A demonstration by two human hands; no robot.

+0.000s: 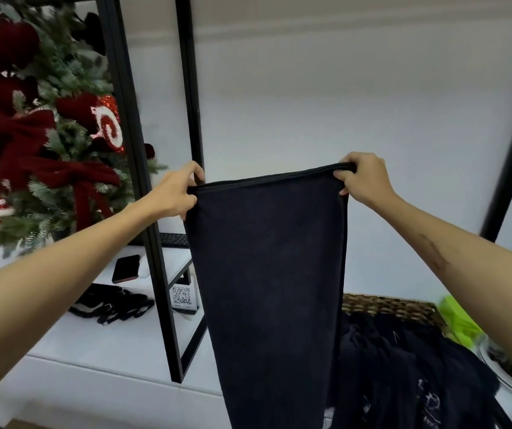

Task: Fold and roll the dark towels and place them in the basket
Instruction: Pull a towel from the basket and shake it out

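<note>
Hands are pinching the top corners of a dark towel (267, 274): left hand (177, 193) gripping one corner, right hand (363, 179) the other. Its long axis is hanging straight down between them, equally near both. The basket (391, 306) is sitting below right, with more dark cloth heaped in front of it.

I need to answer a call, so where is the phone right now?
In the head view the phone lies left of the hanging towel, on the white shelf beside the black frame post.
</note>
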